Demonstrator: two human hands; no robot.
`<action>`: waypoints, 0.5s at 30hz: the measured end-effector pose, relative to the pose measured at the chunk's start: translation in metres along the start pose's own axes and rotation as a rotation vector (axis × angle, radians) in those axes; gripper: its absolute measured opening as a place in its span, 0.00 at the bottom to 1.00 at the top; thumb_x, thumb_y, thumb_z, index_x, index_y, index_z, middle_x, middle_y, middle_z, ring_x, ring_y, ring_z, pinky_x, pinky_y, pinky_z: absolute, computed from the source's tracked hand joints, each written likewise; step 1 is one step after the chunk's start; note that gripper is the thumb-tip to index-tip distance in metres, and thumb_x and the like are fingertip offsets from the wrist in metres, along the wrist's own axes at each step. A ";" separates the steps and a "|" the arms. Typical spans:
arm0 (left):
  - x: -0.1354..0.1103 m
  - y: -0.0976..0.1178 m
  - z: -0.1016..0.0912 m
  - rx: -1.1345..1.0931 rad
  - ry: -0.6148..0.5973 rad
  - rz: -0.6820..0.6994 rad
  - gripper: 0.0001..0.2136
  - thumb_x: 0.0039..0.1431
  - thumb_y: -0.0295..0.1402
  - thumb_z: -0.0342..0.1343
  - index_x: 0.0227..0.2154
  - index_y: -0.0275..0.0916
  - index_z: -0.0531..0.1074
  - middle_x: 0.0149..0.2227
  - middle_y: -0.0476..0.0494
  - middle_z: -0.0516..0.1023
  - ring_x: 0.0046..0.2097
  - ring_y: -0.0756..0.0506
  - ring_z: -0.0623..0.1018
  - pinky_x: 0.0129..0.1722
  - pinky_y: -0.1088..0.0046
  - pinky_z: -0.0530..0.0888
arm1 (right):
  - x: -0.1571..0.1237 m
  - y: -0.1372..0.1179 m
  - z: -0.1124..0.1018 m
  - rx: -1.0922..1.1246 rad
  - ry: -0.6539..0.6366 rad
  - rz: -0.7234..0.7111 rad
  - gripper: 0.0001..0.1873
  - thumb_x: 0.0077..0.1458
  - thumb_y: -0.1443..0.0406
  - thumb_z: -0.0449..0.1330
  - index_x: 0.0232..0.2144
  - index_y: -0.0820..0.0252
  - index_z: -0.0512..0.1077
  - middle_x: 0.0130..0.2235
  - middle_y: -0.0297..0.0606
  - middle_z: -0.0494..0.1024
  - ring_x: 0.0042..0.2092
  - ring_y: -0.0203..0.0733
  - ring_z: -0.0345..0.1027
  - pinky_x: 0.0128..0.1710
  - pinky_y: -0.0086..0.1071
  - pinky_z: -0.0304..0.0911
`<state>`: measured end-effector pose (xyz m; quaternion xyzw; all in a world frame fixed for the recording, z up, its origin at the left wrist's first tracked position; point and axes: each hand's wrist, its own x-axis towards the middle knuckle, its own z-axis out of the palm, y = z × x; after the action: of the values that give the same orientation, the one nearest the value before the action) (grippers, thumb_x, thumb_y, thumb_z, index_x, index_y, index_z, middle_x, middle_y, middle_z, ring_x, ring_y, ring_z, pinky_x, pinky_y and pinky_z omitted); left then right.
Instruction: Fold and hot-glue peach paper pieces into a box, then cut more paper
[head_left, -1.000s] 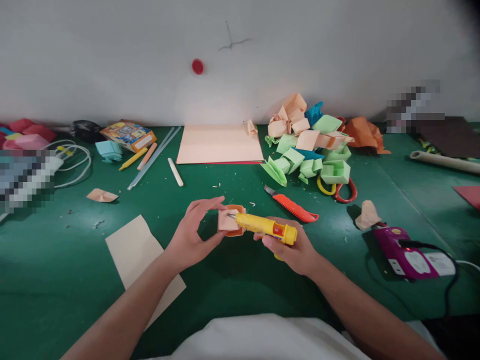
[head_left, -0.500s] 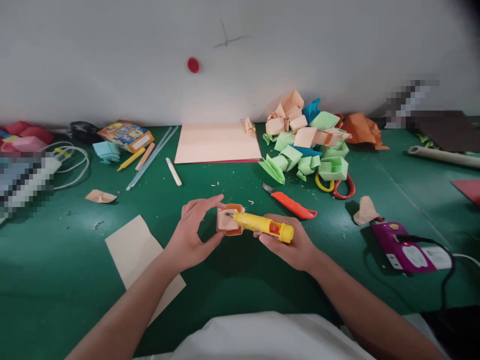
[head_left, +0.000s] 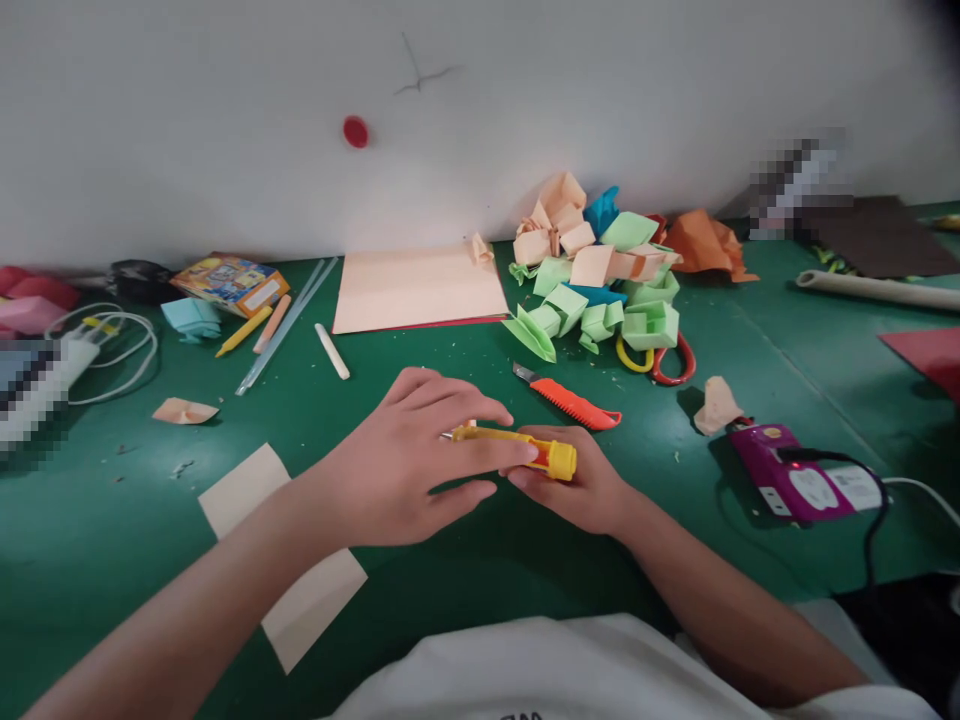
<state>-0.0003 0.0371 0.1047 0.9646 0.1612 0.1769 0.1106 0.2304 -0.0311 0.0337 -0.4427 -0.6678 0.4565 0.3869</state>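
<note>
In my right hand [head_left: 574, 480], fingers closed, is a chunky yellow pen-shaped tool [head_left: 556, 459] with a red part in its side and a metal tip pointing left. My left hand [head_left: 420, 455] spreads across it, fingers stretched out and thumb apart. One left fingertip touches the tool near the red part. The small folded orange paper box is almost wholly hidden behind the left fingers, so what supports it cannot be made out. An orange-red utility knife [head_left: 574, 402] lies just beyond my hands. A cream paper sheet [head_left: 315, 605] lies under my left forearm.
Folded green, peach and blue paper pieces [head_left: 592, 280] are heaped at the back, beside scissors [head_left: 675, 360]. A purple power adapter [head_left: 787, 475] with cords sits right. Behind lie peach sheets [head_left: 420, 290], clear sticks [head_left: 285, 325] and a white stick [head_left: 332, 351].
My left hand has moved right from the box's side, now over the yellow tool and the box. The box has become mostly hidden. My right hand still holds the tool. The view has shifted slightly.
</note>
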 end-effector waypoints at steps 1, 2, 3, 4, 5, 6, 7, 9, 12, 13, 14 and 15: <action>0.007 -0.003 -0.002 -0.023 -0.051 0.002 0.16 0.66 0.34 0.56 0.54 0.58 0.76 0.52 0.49 0.81 0.53 0.41 0.78 0.57 0.55 0.67 | 0.000 -0.001 0.000 0.031 -0.003 0.018 0.14 0.63 0.56 0.61 0.29 0.59 0.71 0.28 0.33 0.70 0.27 0.36 0.58 0.26 0.33 0.55; 0.013 -0.006 -0.004 -0.051 -0.093 -0.008 0.15 0.67 0.34 0.55 0.52 0.58 0.77 0.50 0.49 0.81 0.50 0.42 0.79 0.57 0.56 0.68 | 0.001 -0.002 -0.001 0.065 -0.010 0.039 0.15 0.63 0.56 0.62 0.29 0.59 0.71 0.27 0.32 0.69 0.27 0.35 0.56 0.26 0.32 0.54; 0.018 -0.009 -0.006 -0.077 -0.127 -0.018 0.14 0.67 0.34 0.54 0.51 0.57 0.78 0.48 0.49 0.81 0.46 0.43 0.80 0.55 0.57 0.69 | 0.001 -0.003 -0.002 0.094 -0.024 0.059 0.15 0.63 0.55 0.62 0.29 0.59 0.71 0.27 0.31 0.67 0.27 0.34 0.55 0.25 0.31 0.53; 0.023 -0.012 -0.008 -0.102 -0.150 -0.023 0.14 0.66 0.35 0.54 0.50 0.57 0.79 0.46 0.48 0.82 0.43 0.44 0.80 0.53 0.59 0.71 | 0.002 -0.004 -0.003 0.115 -0.047 0.078 0.16 0.63 0.54 0.62 0.30 0.59 0.71 0.26 0.31 0.67 0.26 0.34 0.55 0.24 0.31 0.53; 0.026 -0.014 -0.009 -0.125 -0.163 -0.026 0.14 0.65 0.35 0.55 0.49 0.56 0.80 0.44 0.48 0.82 0.40 0.45 0.80 0.51 0.60 0.72 | 0.002 -0.006 -0.005 0.127 -0.073 0.095 0.17 0.63 0.54 0.63 0.30 0.60 0.71 0.25 0.30 0.66 0.26 0.33 0.55 0.23 0.30 0.52; 0.028 -0.015 -0.011 -0.148 -0.164 -0.027 0.13 0.64 0.36 0.56 0.48 0.55 0.80 0.43 0.47 0.82 0.38 0.45 0.79 0.49 0.60 0.73 | 0.003 -0.009 -0.007 0.131 -0.099 0.111 0.17 0.63 0.53 0.63 0.30 0.60 0.72 0.25 0.30 0.66 0.26 0.33 0.55 0.23 0.30 0.52; 0.030 -0.016 -0.013 -0.173 -0.160 -0.029 0.13 0.63 0.36 0.57 0.47 0.55 0.81 0.43 0.47 0.82 0.37 0.45 0.79 0.49 0.61 0.73 | 0.005 -0.013 -0.009 0.129 -0.121 0.125 0.18 0.63 0.52 0.63 0.30 0.60 0.72 0.25 0.30 0.66 0.26 0.33 0.55 0.23 0.30 0.52; 0.032 -0.018 -0.017 -0.232 -0.138 -0.045 0.12 0.62 0.36 0.59 0.45 0.55 0.82 0.42 0.47 0.82 0.38 0.44 0.79 0.48 0.61 0.75 | 0.009 -0.022 -0.015 0.103 -0.142 0.152 0.19 0.63 0.51 0.63 0.29 0.59 0.72 0.24 0.29 0.66 0.25 0.33 0.56 0.22 0.29 0.52; 0.032 -0.021 -0.024 -0.314 -0.066 -0.041 0.11 0.61 0.34 0.60 0.45 0.53 0.82 0.44 0.46 0.81 0.41 0.43 0.80 0.46 0.64 0.77 | 0.018 -0.040 -0.025 -0.013 -0.153 0.166 0.20 0.62 0.50 0.63 0.26 0.59 0.71 0.22 0.29 0.65 0.24 0.33 0.57 0.22 0.30 0.51; 0.032 -0.022 -0.026 -0.331 -0.040 -0.017 0.11 0.61 0.34 0.60 0.45 0.53 0.82 0.44 0.46 0.81 0.42 0.43 0.81 0.45 0.66 0.77 | 0.022 -0.046 -0.028 -0.050 -0.168 0.160 0.20 0.62 0.50 0.63 0.26 0.58 0.71 0.22 0.29 0.65 0.24 0.34 0.57 0.22 0.30 0.51; 0.032 -0.024 -0.028 -0.338 -0.015 0.013 0.12 0.61 0.33 0.60 0.45 0.52 0.81 0.44 0.47 0.81 0.42 0.44 0.81 0.45 0.67 0.78 | 0.025 -0.053 -0.031 -0.080 -0.190 0.156 0.21 0.62 0.50 0.62 0.26 0.58 0.71 0.22 0.30 0.66 0.24 0.34 0.58 0.22 0.30 0.51; 0.032 -0.026 -0.030 -0.338 0.006 0.049 0.11 0.62 0.33 0.60 0.46 0.52 0.81 0.43 0.47 0.82 0.42 0.44 0.81 0.44 0.68 0.78 | 0.029 -0.059 -0.034 -0.104 -0.211 0.156 0.21 0.61 0.50 0.62 0.26 0.58 0.71 0.22 0.30 0.66 0.24 0.34 0.58 0.22 0.30 0.51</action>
<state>0.0095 0.0771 0.1344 0.9353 0.1059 0.2069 0.2667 0.2386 -0.0062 0.1025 -0.4622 -0.6910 0.4942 0.2543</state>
